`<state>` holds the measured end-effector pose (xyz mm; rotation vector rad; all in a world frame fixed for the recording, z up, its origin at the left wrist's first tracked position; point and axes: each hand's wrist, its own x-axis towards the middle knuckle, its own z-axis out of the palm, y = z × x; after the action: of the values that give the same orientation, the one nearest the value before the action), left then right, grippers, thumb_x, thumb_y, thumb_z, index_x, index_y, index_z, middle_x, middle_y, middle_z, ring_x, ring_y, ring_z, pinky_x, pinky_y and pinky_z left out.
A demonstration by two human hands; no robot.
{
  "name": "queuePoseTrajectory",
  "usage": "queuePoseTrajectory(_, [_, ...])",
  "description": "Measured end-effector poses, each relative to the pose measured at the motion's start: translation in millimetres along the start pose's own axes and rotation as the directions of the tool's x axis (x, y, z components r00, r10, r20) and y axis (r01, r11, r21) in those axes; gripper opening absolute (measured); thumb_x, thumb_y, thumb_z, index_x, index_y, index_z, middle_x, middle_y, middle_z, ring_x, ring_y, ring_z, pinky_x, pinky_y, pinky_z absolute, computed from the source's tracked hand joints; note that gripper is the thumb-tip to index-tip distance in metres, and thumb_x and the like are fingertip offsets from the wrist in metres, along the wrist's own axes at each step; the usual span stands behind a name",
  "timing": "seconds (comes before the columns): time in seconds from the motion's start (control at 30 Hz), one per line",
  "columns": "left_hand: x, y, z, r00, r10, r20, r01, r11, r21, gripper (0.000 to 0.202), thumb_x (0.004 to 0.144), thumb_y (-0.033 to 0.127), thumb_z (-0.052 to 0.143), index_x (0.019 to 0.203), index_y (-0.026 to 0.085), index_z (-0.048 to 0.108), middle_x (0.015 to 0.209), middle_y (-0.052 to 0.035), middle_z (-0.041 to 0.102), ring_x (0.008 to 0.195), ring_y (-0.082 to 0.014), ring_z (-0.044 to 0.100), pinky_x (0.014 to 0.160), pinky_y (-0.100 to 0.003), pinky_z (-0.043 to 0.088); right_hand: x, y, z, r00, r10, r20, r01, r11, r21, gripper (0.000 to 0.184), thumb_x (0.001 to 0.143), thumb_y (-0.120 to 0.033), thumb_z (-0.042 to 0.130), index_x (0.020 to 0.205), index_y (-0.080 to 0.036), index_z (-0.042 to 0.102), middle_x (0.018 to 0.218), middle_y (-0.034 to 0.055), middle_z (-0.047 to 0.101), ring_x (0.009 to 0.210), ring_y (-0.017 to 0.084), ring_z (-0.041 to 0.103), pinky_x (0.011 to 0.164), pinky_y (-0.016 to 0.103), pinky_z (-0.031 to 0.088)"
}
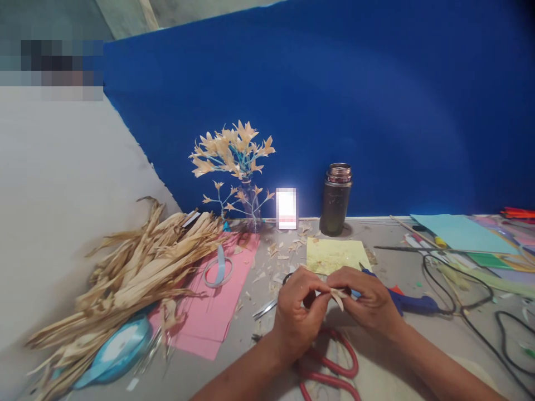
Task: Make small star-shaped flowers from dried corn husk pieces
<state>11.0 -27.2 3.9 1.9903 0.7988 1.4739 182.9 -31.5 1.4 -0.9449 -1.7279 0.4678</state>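
Note:
A small pale husk flower (336,298) with pointed petals is pinched between my two hands above the table. My left hand (298,306) closes its thumb and forefinger on the flower's left side. From the right, my right hand (365,298) grips it with the fingertips, hiding part of it. Red-handled scissors (330,362) lie just below my hands, partly covered. Behind my right hand is a blue glue gun (418,303), its cord running right. Beyond my fingers lies a yellow sheet (338,253) with pale residue on it.
Dried corn husks (146,273) are heaped at the left, near a blue ribbon roll (119,345), pink paper (209,328) and a tape ring (218,272). Finished husk flowers (234,147) stand in a bottle. A dark flask (335,200) stands open. Coloured sheets (463,233) and a black cord (472,328) occupy the right.

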Motion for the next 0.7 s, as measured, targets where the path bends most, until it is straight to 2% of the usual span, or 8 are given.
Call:
queuePoseTrajectory(0.17, [-1.8, -3.6, 0.3, 0.998, 0.058, 0.029, -0.059, 0.998, 0.02, 0.014, 0.083, 0.006, 0.065, 0.085, 0.019, 0.068, 0.08, -0.0041, 0.064, 0.072, -0.0148, 0.059, 0.064, -0.024, 0.043, 0.8, 0.5, -2.5, 0.982, -0.188, -0.001, 0.188, 0.982, -0.017, 0.01, 0.089, -0.022, 0.067, 0.089, -0.026, 0.077, 0.077, 0.006, 0.079, 0.07, 0.022, 0.071, 0.066, 0.033, 0.052])
queuePoseTrajectory(0.37, [-0.6, -1.6, 0.7, 0.998, 0.054, 0.036, -0.055, 0.998, 0.012, 0.017, 0.081, 0.002, 0.063, 0.082, 0.019, 0.064, 0.078, -0.0025, 0.06, 0.071, -0.014, 0.056, 0.063, -0.024, 0.042, 0.0, 2.1, -3.3, 0.983, -0.18, 0.017, 0.181, 0.982, -0.061, 0.014, 0.089, -0.017, 0.064, 0.086, -0.025, 0.075, 0.077, 0.0058, 0.078, 0.07, 0.022, 0.071, 0.065, 0.033, 0.053])
queuePoseTrajectory(0.7, [1.2, -4.1, -0.9, 0.993, 0.101, 0.063, -0.1, 0.995, -0.026, 0.013, 0.082, 0.006, 0.062, 0.081, 0.019, 0.058, 0.076, -0.0002, 0.054, 0.068, -0.0124, 0.049, 0.061, -0.024, 0.038, -1.6, 1.9, 0.8, 0.975, -0.224, -0.001, 0.223, 0.972, -0.074, 0.017, 0.085, -0.01, 0.059, 0.085, -0.023, 0.069, 0.074, 0.0025, 0.075, 0.066, 0.018, 0.068, 0.061, 0.028, 0.051])
